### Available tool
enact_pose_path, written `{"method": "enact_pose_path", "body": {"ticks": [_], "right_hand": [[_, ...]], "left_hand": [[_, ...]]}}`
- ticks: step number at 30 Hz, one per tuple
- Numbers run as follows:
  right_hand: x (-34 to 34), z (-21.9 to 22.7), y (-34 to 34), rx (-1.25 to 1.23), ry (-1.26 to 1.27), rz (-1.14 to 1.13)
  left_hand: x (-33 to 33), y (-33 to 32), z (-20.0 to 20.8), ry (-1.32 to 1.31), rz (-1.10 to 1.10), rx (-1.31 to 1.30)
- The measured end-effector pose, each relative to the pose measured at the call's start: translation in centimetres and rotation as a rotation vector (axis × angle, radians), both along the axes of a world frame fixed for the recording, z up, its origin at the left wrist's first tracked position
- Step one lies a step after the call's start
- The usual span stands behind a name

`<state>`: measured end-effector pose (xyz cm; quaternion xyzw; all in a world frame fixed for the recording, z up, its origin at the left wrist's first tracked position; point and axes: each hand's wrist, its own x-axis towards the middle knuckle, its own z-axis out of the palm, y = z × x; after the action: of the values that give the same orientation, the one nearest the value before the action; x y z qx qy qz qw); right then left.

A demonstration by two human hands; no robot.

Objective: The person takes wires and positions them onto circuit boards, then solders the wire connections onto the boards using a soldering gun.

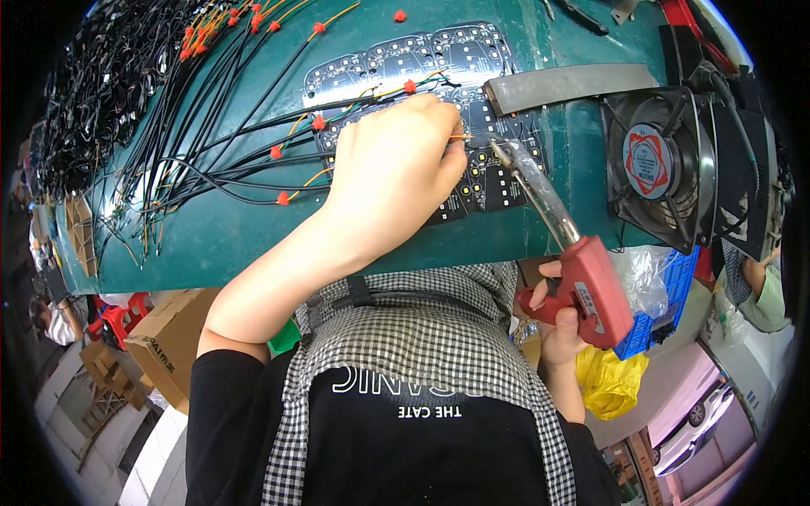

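Two bare hands are working over a panel of black boards, which is lying flat near the middle of the green bench. With the left hand, its back turned up, we are pinching an orange wire between thumb and fingers, and its short end is poking out to the right above the boards; the fingertips are mostly hiding under the hand. With the right hand we are clasping the handle of a red iron, whose barrel is slanting up and left so that the tip is pointing toward the wire. We cannot tell whether the tip is touching the wire or standing just beside it. Black cables are running in from the left toward the boards, with red plugs sitting on orange leads among them. A dark heap of cords is covering the bench's far left part. To the right, a metal bar is overlapping the boards' edge, and a fan is standing near it. Lower down, a blue crate and a yellow bag are sitting near the iron, while a carton is standing on the left. We are wearing a checked apron.
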<state>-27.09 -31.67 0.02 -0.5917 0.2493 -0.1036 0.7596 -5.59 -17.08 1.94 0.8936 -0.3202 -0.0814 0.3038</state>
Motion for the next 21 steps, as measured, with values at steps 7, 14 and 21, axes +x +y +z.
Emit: {"method": "enact_pose_path", "body": {"ticks": [7,14,21], "right_hand": [[0.4,0.2,-0.1,-0.113,-0.04,0.035],[0.9,0.2,-0.1,-0.142,-0.034,0.071],[1.1,0.2,-0.3,-0.128,-0.02,0.089]], "left_hand": [[1.1,0.9,-0.1,-0.063,-0.059,-0.138],[0.9,0.9,-0.1,0.045,0.003,-0.174],[0.7,0.7,-0.2,0.079,0.022,-0.187]]}}
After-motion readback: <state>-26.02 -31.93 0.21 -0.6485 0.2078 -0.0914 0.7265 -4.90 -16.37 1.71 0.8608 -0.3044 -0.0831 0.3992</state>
